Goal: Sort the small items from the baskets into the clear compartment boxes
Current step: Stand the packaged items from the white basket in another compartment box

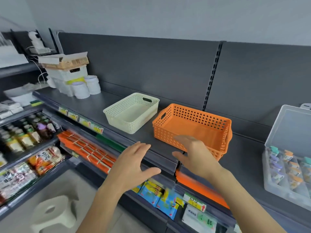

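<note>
Right hand (193,155) and left hand (134,163) spread flat before orange basket (193,125)

Cream basket (131,113) perforated plastic, matt; orange basket (191,130) same perforated plastic, slight sheen; compartment box (286,158) clear glossy plastic; shelf (107,106) dark matt metal, smooth; snack packets (158,197) glossy foil.

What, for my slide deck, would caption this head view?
Left hand and right hand, both open, hover before an orange basket and a cream basket; clear compartment box at right.
</note>
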